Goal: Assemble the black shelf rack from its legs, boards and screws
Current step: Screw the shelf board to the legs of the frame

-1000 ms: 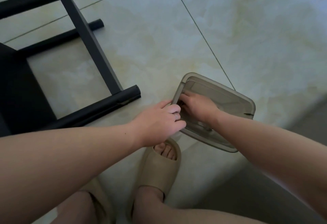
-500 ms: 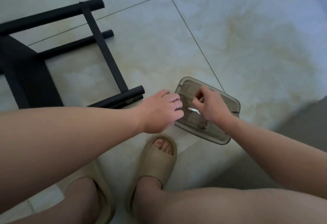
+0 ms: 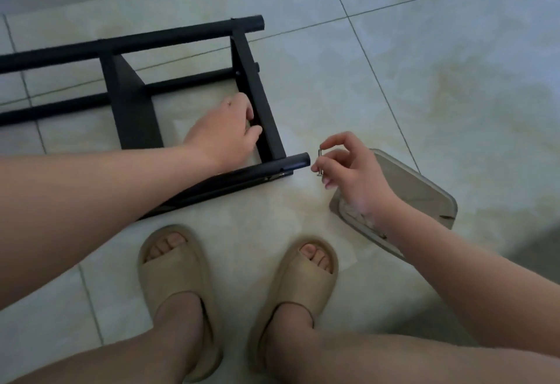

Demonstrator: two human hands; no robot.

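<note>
1 screw [image 3: 318,163] is pinched by the right hand [image 3: 351,171], just off the end of the near leg [image 3: 272,168] of the rack [image 3: 133,111]. The left hand [image 3: 225,132] grips the end board [image 3: 260,105] just beyond that leg. A loose pinch could drop the screw, letting it roll under the leg.

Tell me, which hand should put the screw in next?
Right. The right hand pinches the screw beside the end of the leg, while the left hand grips the rack, probably steadying it.
</note>
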